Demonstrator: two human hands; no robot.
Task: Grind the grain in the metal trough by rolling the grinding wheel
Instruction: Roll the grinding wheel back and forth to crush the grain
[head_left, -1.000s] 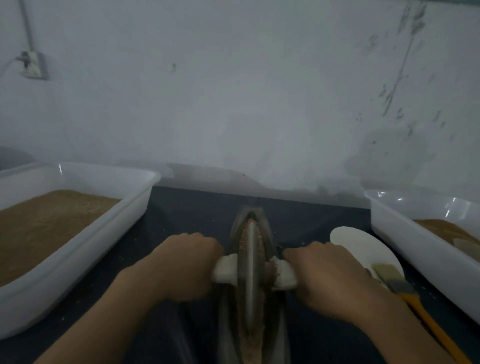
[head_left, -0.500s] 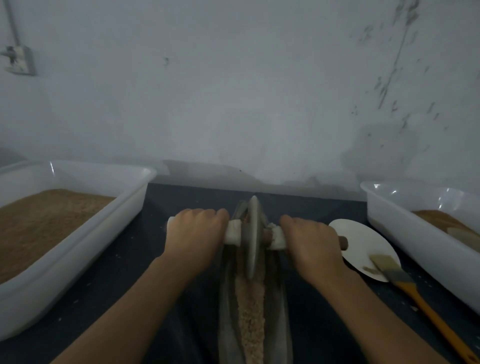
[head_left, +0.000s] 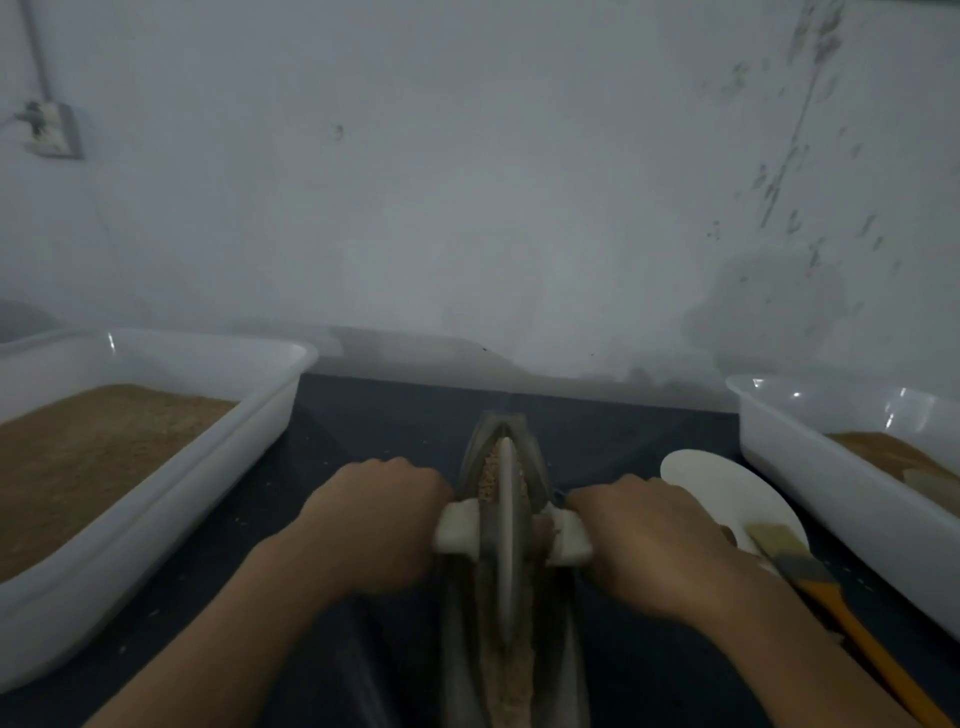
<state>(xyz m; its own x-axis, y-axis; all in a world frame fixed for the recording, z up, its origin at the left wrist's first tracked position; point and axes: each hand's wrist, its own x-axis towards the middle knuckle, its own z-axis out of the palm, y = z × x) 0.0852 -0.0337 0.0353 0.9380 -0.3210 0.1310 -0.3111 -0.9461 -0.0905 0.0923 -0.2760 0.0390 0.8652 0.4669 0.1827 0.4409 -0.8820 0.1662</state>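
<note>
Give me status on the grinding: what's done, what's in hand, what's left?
Done: brown grain is loaded along the narrow grey metal trough.
In hand: the left hand and right hand each grip an end of the white axle handle, with the thin metal grinding wheel standing in the trough.
Left: the grain in the trough looks coarse, so more rolling is probably needed.

No writing, label, brand, number or sign can be read anywhere, neither on the white plastic tubs (head_left: 156, 467), the grey metal trough (head_left: 540, 467) nor the stained pale wall (head_left: 467, 182).
</note>
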